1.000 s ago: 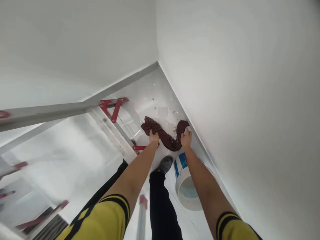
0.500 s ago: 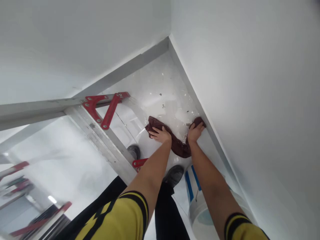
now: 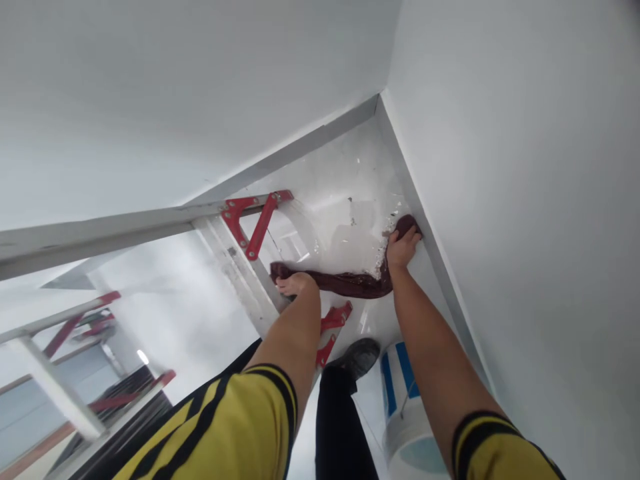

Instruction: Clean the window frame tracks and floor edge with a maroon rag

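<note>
A dark maroon cloth (image 3: pixel 350 285) stretches across the wet, pale floor in a bent line. At its left end, close to the ladder, my left hand (image 3: pixel 300 285) grips it with curled fingers, partly hidden by my wrist. My right hand (image 3: pixel 403 249) presses the bunched right end down beside the baseboard, its fingers wrapped over it. White flakes (image 3: pixel 381 259) lie gathered along the cloth's inner edge near the right hand. Darker specks (image 3: pixel 351 210) dot the floor beyond.
An aluminium ladder (image 3: pixel 235 267) with red brackets (image 3: pixel 261 230) stands at left. White walls with grey baseboard (image 3: pixel 420 200) meet in a corner ahead. A white-and-blue bucket (image 3: pixel 407 420) stands by my right arm, near my black shoe (image 3: pixel 362 357). Another red-ended frame (image 3: pixel 65 387) is at lower left.
My left hand has moved left and toward me, pulling the cloth out straighter. The right hand has slid slightly forward along the baseboard. The view has shifted left.
</note>
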Motion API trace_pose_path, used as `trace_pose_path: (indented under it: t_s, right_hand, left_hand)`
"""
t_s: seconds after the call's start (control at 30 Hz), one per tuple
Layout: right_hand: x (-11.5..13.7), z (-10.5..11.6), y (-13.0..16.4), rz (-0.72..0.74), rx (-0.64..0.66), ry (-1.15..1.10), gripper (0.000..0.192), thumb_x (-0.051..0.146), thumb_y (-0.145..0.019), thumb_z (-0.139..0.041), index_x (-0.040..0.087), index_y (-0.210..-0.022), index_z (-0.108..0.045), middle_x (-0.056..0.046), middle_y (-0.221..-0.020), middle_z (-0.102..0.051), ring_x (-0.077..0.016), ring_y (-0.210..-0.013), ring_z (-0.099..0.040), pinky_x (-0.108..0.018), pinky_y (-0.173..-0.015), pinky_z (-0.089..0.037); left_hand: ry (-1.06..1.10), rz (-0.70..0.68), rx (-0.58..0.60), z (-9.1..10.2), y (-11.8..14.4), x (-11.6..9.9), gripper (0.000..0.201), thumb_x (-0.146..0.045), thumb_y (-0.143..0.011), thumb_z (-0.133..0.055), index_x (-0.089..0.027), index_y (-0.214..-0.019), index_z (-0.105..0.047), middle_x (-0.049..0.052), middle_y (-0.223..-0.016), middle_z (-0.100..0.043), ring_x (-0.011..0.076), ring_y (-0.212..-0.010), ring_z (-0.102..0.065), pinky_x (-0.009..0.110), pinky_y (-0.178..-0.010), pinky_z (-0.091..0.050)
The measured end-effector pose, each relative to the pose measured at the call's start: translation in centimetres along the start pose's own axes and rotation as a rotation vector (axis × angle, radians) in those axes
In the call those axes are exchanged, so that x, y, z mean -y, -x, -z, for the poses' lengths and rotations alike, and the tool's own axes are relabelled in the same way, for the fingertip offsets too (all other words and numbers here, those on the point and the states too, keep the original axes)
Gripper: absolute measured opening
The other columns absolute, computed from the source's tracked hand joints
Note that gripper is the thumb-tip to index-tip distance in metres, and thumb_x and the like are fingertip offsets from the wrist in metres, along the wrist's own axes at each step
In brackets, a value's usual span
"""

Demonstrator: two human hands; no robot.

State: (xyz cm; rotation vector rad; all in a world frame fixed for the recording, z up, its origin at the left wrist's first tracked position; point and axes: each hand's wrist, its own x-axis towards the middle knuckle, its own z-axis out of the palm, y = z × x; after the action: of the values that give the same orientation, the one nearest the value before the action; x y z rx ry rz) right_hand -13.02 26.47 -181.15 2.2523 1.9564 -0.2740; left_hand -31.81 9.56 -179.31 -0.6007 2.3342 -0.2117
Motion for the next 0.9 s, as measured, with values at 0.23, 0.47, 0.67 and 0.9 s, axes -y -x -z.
trace_pose_path:
  t_s: [0.23, 0.47, 0.67, 0.9]
  right_hand:
    - [-0.3, -1.1, -0.1, -0.016, -0.052, 0.040, 0.061, 0.037, -0.086, -0.041, 0.002, -0.136, -0.039, -0.023, -0.119, -0.045, -0.0316, -0.110, -0.052, -0.043, -0.088, -0.048]
    - [-0.1, -1.1, 0.1, -0.028, -0.059, 0.054, 0.060, 0.037, -0.086, -0.039, 0.002, -0.135, -0.039, -0.023, -0.118, -0.046, -0.0322, -0.108, -0.053, -0.045, -0.084, -0.049]
    - [0.1, -1.1, 0.2, -0.033, -0.099, 0.020, 0.058, 0.038, -0.085, -0.040, 0.006, -0.133, -0.042, -0.022, -0.116, -0.047, -0.0301, -0.104, -0.054, -0.042, -0.082, -0.051]
    - [0.2, -0.7, 0.3, -0.032, -0.095, -0.003, 0.062, 0.039, -0.084, -0.041, 0.003, -0.135, -0.043, -0.022, -0.115, -0.049, -0.0319, -0.102, -0.054, -0.043, -0.082, -0.049]
  left_hand:
    - [0.129, 0.056, -0.200, -2.6, -5.5, -5.3, 0.057, -0.030, -0.092, -0.013, -0.017, -0.147, -0.020, 0.014, -0.155, -0.013, 0.0311, -0.138, -0.025, 0.053, -0.109, -0.025]
    - [0.132, -0.366, -0.239, -2.7, -4.6, -12.6, 0.054, -0.028, -0.094, -0.018, -0.011, -0.142, -0.036, 0.011, -0.151, -0.029, 0.0203, -0.140, -0.021, 0.042, -0.114, -0.018]
    - [0.197, -0.455, -0.218, -3.7, 0.9, -17.7, 0.058, -0.037, -0.092, -0.029, -0.007, -0.142, -0.036, 0.016, -0.153, -0.021, 0.0298, -0.140, -0.020, 0.044, -0.115, -0.016]
    - [0.156, -0.908, -0.122, -4.4, 2.5, -16.7, 0.065, -0.043, -0.091, -0.033, -0.007, -0.145, -0.029, 0.016, -0.154, -0.015, 0.0344, -0.141, -0.013, 0.052, -0.113, -0.017]
